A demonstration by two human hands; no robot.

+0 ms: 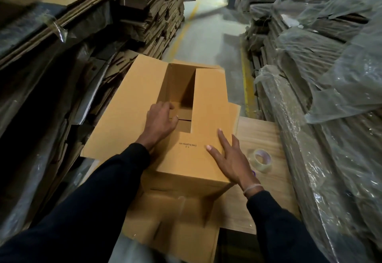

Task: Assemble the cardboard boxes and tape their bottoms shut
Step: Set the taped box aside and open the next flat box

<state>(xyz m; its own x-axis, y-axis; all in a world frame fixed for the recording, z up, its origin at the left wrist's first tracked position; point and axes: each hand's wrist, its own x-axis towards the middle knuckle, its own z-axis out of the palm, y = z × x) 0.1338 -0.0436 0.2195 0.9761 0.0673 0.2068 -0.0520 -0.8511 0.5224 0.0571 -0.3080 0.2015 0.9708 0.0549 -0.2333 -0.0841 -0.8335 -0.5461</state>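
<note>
A brown cardboard box (186,159) stands on a wooden table (260,132) with its flaps partly folded. The left long flap (128,105) lies spread outward, and the right flap (210,101) is folded over the opening. My left hand (161,122) reaches into the gap between them and presses on a short inner flap. My right hand (231,159) lies flat, fingers spread, on the near right part of the box top. A roll of clear tape (261,160) rests on the table just right of my right hand.
Stacks of flat cardboard (153,14) line the left side, some under dark plastic. Plastic-wrapped cardboard stacks (330,76) rise on the right, close to the table. A grey floor aisle with yellow lines (206,35) runs ahead.
</note>
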